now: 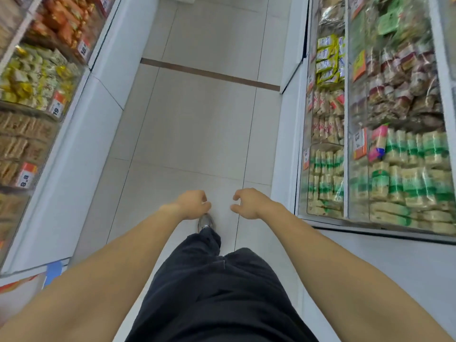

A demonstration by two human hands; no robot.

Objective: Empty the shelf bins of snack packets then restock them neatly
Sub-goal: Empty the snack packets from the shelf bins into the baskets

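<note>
Left hand (195, 203) and right hand (246, 202) loosely curled, holding nothing, over aisle floor (197, 119). Snack bins (404, 174) at 3 o'clock look full, though blurred. Square up before reaching in.

just one view here, a head-worn wide-angle cam looking forward and steeply down an aisle. the floor (197, 119) runs up the middle of the frame, with shelf bins (394, 144) close on the right and more bins (32, 95) on the left, both bent by the lens. the wearer's forearms and dark trousers (217, 292) fill the bottom, nearest the camera.
</note>
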